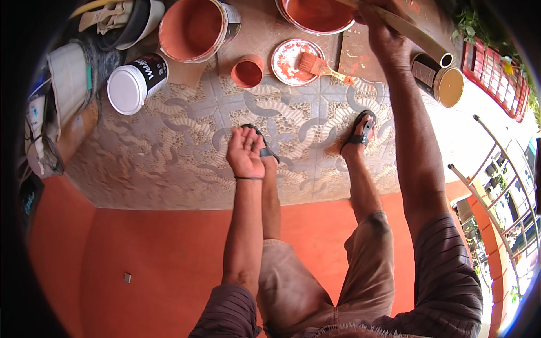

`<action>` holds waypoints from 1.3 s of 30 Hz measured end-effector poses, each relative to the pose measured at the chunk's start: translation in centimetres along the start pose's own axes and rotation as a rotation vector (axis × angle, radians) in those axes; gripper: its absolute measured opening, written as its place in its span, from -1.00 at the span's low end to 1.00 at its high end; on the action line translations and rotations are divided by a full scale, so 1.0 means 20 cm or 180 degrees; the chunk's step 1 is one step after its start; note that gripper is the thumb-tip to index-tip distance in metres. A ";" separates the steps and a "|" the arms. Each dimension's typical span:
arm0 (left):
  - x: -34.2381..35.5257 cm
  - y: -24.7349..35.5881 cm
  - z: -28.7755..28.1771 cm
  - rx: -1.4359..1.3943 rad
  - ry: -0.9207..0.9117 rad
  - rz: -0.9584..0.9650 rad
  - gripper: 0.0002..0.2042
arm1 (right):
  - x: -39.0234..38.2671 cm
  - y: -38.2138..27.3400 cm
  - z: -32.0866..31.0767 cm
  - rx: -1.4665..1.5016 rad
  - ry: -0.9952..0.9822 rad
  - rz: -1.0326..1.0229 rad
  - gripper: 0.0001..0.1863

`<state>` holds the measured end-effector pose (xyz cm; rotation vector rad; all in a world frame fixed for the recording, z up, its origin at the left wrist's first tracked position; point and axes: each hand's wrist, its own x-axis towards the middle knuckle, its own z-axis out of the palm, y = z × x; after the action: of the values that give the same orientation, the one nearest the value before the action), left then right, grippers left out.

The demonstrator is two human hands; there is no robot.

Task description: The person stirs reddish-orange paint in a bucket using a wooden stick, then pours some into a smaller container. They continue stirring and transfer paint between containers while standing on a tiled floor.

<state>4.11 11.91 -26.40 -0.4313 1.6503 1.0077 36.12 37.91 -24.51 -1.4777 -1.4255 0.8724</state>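
Note:
My right hand [387, 42] is closed round a pale hollow pipe [420, 36] at the upper right, beside a bucket of orange-red paint [318, 16]. The pipe's open end points right; its other end is hidden by the hand and the frame edge. My left hand [246, 153] hangs above my left foot, palm up, fingers loosely bent and nothing in it. Ahead of it stands a small cup of red paint [247, 72]. A paintbrush [316, 65] with paint-covered bristles lies across a smeared white lid [286, 53].
A large paint-coated bucket [191, 28] and a white-lidded tub [132, 84] stand at the left. Another tub [448, 87] lies right of my right forearm, near a red crate [491, 76]. Bags and boxes [67, 96] line the left. Behind me are an orange wall [169, 265] and metal railing [501, 186].

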 end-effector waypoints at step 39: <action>0.37 0.92 0.39 0.1078 -0.0773 0.3328 -0.69 | -0.16 -0.07 0.00 -0.0405 -0.0193 -0.0173 -0.85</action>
<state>-6.85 30.25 -26.30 0.8454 1.7631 1.3921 35.31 34.64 -23.49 -1.5102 -1.5838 0.8118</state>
